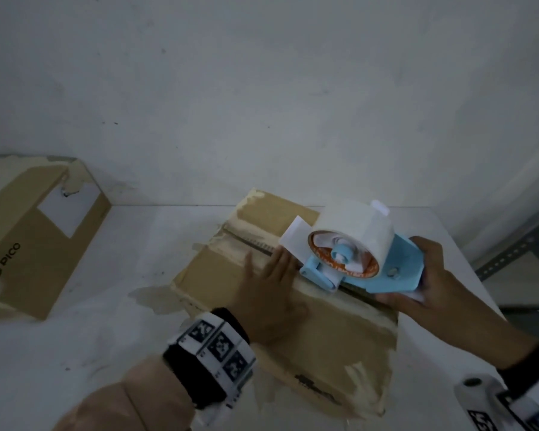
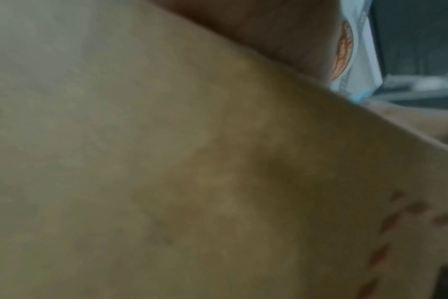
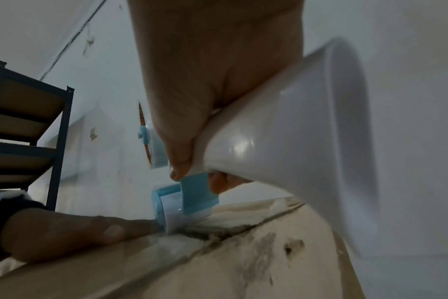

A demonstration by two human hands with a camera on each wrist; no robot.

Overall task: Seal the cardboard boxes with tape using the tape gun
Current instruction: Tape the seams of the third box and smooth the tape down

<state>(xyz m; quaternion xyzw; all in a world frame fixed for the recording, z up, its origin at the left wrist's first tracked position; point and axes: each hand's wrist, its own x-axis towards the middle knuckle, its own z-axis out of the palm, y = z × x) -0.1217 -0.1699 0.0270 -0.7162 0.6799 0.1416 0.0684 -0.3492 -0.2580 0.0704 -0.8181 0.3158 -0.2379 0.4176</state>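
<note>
On the white table [image 1: 106,337], right of centre, sits the box [image 1: 339,343] being sealed, its top seam [image 1: 252,244] running away from the person toward the wall. Tape gun [image 1: 355,259] is down on that seam about mid-length, roller touching the cardboard. Right hand [image 1: 433,281] is wrapped around the gun's handle, fingers curled under it; right wrist view confirms the grip and shows the roller [image 3: 171,210] on the seam line. Left hand [image 1: 271,293] lies flat on the left flap, fingers straight and pressing down, fingertips just beside the roller. Left wrist view is mostly blurred cardboard, nothing useful. Progress, my read: the far stretch of seam is an open slot with no fresh tape visible; the near stretch behind the gun I can't tell, too much old torn residue. So one box mid-seal at best. Second box [image 1: 38,244] lies well apart at the left edge, white label [image 1: 69,209] on top; whether it's sealed is unclear. Metal shelving [image 1: 517,244] stands off the right side. Obstructions: left fingertips sit close to the gun's path, and ragged old tape along the seam may stop new tape bonding cleanly.
</note>
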